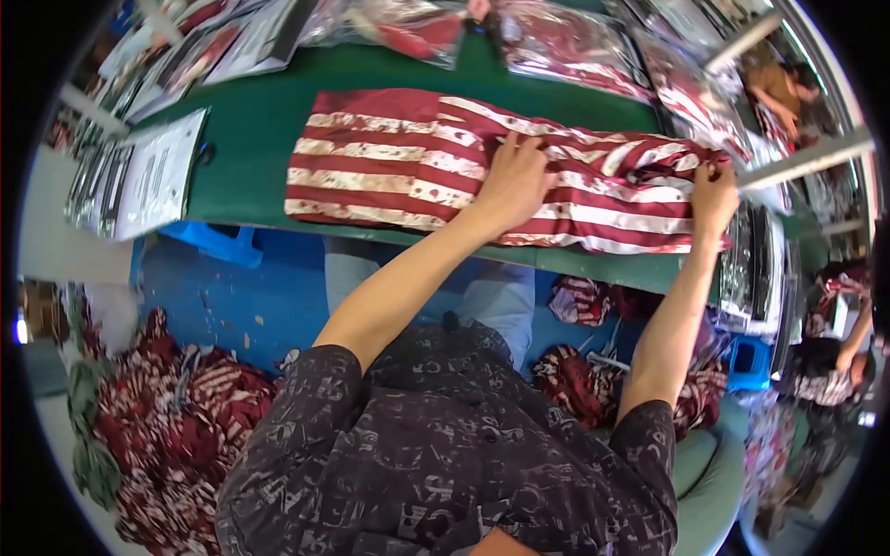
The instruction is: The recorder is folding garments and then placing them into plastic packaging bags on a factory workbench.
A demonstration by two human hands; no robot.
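A long folded length of dark red and white striped cloth [436, 167] with blotchy marks lies across the green table in front of me. Its left part is flat and neatly squared, while the right part is wrinkled and bunched. My left hand [515, 183] rests on the middle of the cloth, fingers bent and a little apart, fingertips pressing down on the fabric. At the cloth's right end, my right hand [714, 199] is closed on the bunched edge, fingers and thumb pinching it.
Clear plastic-wrapped packages [575, 46] line the table's far side, and a stack of bagged items [153, 176] stands at its left end. Piles of striped cloth [185, 426] lie on the blue floor. A blue stool [218, 243] sits under the table. Other people work at far right.
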